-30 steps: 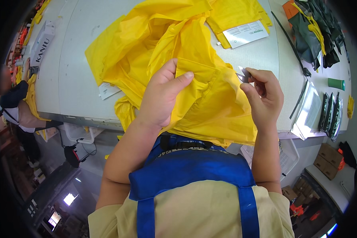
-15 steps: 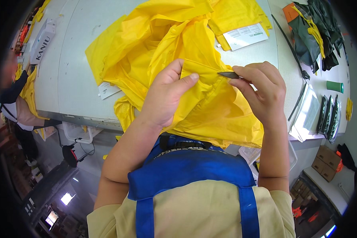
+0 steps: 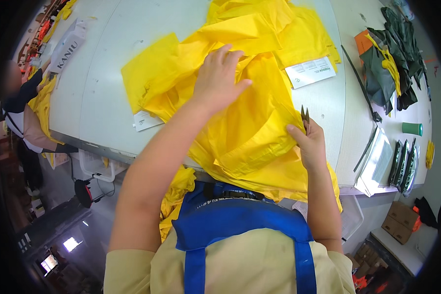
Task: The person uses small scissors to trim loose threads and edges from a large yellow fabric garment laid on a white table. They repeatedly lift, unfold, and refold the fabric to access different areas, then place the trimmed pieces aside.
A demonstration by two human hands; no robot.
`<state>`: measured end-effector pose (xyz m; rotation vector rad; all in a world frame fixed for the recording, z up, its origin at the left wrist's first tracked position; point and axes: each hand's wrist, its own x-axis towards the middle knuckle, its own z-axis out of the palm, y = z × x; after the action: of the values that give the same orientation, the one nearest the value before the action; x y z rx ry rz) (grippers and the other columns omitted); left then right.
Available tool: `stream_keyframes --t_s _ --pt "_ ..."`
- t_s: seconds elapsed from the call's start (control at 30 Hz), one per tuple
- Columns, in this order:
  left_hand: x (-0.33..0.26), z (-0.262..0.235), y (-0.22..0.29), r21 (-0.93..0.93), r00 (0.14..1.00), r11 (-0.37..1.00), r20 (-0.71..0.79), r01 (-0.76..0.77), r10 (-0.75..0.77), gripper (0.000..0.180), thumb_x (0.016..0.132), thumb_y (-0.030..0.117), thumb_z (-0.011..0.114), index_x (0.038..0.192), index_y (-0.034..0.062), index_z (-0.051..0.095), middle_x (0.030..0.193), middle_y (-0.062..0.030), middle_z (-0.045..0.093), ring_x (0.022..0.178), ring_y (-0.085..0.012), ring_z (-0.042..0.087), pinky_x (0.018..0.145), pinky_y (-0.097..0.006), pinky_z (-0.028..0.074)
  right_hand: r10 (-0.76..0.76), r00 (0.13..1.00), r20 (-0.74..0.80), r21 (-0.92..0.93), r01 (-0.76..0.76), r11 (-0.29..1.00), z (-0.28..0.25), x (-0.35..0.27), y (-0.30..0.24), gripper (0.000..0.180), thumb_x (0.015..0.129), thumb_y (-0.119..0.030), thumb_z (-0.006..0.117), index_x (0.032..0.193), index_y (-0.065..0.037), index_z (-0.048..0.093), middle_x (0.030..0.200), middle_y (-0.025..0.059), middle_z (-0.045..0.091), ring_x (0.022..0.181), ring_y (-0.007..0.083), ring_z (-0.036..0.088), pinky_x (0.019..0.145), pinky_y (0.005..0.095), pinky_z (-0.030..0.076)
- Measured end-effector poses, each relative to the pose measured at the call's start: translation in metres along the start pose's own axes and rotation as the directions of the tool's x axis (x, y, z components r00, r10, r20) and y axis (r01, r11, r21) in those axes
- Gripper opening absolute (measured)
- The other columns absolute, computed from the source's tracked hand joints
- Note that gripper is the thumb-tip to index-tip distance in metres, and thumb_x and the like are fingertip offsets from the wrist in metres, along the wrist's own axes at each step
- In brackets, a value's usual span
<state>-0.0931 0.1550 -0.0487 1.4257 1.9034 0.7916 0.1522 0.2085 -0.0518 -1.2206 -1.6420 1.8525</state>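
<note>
- Garment [image 3: 247, 132]: yellow, crumpled, lying on the bench [image 3: 100, 103] in front of the apron [image 3: 245, 223], its length running from the far side to the near edge, where part of it hangs over
- Left hand [image 3: 218, 81]: over the far middle of the garment, fingers fanned; this grip is spread, with no cloth seen pinched in it
- Right hand [image 3: 312, 142]: at the garment's right side, thumb by the cloth; this grip is closed around the snips [image 3: 305, 115], and whether it pinches cloth too, I cannot tell
- Key relation: the garment lies left of the right hand, just beside the snips; their long axis points away from the apron, along the cloth's edge rather than across it, tips slightly parted; the right hand is nearer this edge, the left hand nearer the far folds
- Writing: fine print on the white card [image 3: 311, 72] at upper right; large dark capitals on the white box [image 3: 71, 46]; pale lettering on the blue apron
</note>
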Motion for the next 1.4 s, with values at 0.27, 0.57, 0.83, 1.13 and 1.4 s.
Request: stream_keyframes --t_s 0.27,0.57,0.83,1.13,1.4 --pt "0.005 -0.071 -0.023 -0.882 0.969 0.462 -0.189 -0.096 -0.161 0.036 0.087 0.016 0.054 0.12 0.0021 0.047 0.105 -0.0095 0.062 0.09 -0.0233 0.062 0.077 -0.033 0.051 -0.284 0.907 -0.311 -0.022 0.292 0.956 -0.104 0.018 -0.031 0.02 0.09 -0.014 0.058 0.105 0.0 0.06 0.087 0.0013 0.063 0.078 0.0081 0.058 0.071 0.0207 0.045" --pt "-0.089 0.039 -0.011 -0.951 0.92 0.165 0.194 0.261 -0.34 0.035 0.091 0.018 0.053 0.123 0.0053 0.047 0.11 -0.006 0.06 0.096 -0.0186 0.06 0.081 -0.033 0.05 -0.489 0.841 -0.231 -0.756 0.161 0.635 -0.117 0.043 -0.043 0.024 0.088 -0.016 0.058 0.107 -0.001 0.06 0.1 0.0138 0.065 0.09 0.023 0.063 0.078 0.0307 0.048" --pt "-0.119 0.107 0.0 -0.239 0.949 0.97 0.29 -0.051 0.121 0.028 0.082 0.021 0.061 0.101 0.0013 0.057 0.091 -0.0211 0.06 0.084 -0.0354 0.059 0.073 -0.039 0.048 -0.132 0.985 -0.107 -0.712 0.017 0.702 0.032 0.109 -0.016 0.055 0.08 -0.032 0.066 0.123 -0.003 0.049 0.11 0.017 0.062 0.098 0.0321 0.061 0.084 0.0361 0.047" --pt "0.004 -0.014 0.005 0.292 0.843 0.926 -0.41 -0.24 0.348 0.055 0.076 0.02 0.067 0.123 0.0038 0.045 0.117 -0.0145 0.055 0.111 -0.0316 0.049 0.094 -0.041 0.041 -0.338 0.928 0.155 -0.848 0.301 0.436 0.038 0.061 0.037 0.018 0.077 -0.014 0.061 0.092 -0.008 0.054 0.086 0.0136 0.057 0.071 0.0363 0.058 0.063 0.0423 0.049" --pt "0.124 -0.055 0.01 0.547 0.993 0.832 -0.012 -0.09 0.115 0.029 0.08 0.023 0.064 0.107 0.013 0.062 0.095 -0.0062 0.064 0.088 -0.0297 0.059 0.083 -0.035 0.046 -0.206 0.959 0.196 -0.869 0.267 0.417 0.021 0.009 0.038 0.019 0.076 -0.015 0.065 0.092 -0.009 0.057 0.087 0.0114 0.058 0.069 0.0321 0.06 0.061 0.0374 0.051"
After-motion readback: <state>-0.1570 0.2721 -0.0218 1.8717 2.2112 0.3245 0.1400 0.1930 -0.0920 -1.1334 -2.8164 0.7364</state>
